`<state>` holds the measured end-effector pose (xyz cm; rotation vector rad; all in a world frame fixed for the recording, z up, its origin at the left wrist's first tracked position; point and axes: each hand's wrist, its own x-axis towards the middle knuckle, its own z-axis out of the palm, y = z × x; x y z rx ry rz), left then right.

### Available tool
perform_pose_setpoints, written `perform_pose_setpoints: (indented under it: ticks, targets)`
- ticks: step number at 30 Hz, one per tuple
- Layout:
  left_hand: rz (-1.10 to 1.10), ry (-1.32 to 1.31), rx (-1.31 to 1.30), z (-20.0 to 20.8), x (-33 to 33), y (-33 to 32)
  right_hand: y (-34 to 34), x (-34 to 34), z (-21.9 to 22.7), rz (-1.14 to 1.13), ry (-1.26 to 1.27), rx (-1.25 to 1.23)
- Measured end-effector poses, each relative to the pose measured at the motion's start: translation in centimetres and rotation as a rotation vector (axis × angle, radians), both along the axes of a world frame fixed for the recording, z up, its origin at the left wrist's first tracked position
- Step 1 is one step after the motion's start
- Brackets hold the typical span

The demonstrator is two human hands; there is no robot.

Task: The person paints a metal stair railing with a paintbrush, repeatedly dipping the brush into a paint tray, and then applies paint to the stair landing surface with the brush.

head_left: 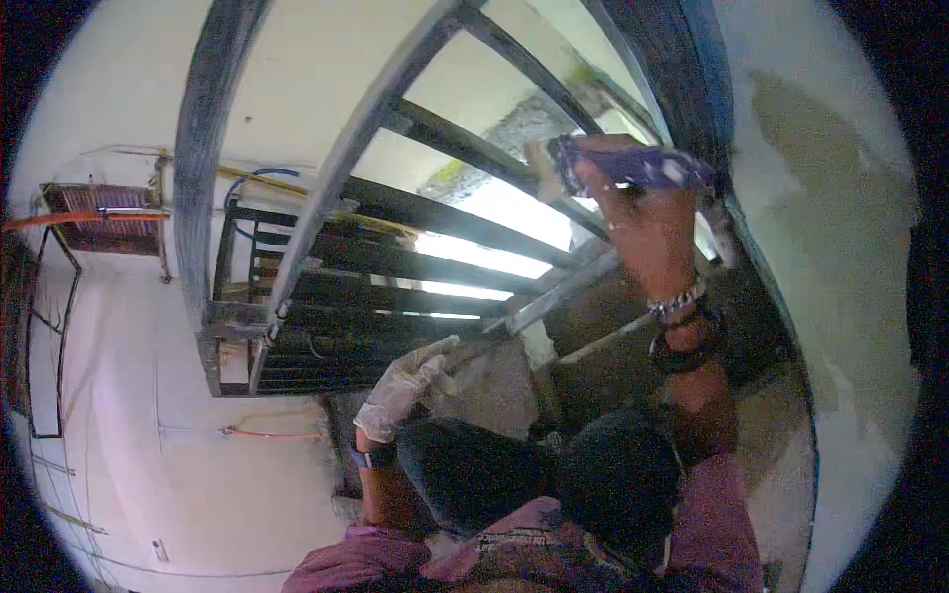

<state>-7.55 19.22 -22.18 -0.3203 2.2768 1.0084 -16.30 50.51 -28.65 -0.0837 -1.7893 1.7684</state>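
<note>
My right hand (643, 222), bare with bracelets at the wrist, is raised at the upper right. It grips a paintbrush (633, 166) with a purple, white-spotted handle, and the tan bristles point left against a dark slat of the metal grille (455, 143). My left hand (405, 390) wears a thin whitish glove and a dark wristband. It hangs low beside my knee with its fingers stretched toward the grille's lower end, and nothing shows in it. The grille's rails and slats look dark grey, with paler streaks along the side rail.
A patchy grey-green wall (830, 247) rises close on the right, beside a dark upright frame (682, 69). Bright light comes through between the slats. At the left are a pale wall (237, 484), an orange hose (99, 215) and a louvred vent (109, 232). My knees (474, 465) are bent below.
</note>
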Motion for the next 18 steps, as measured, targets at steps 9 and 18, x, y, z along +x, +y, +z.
perform_pose_setpoints:
  ticks: [9, 18]
  targets:
    - [0.041, 0.001, -0.026, 1.0, 0.2, 0.5, -2.9, -1.2, 4.1, 0.034, 0.467, -0.558]
    - [0.036, -0.041, 0.023, -0.2, 0.5, -0.8, -4.8, -1.3, 4.5, 0.050, 0.421, -0.921]
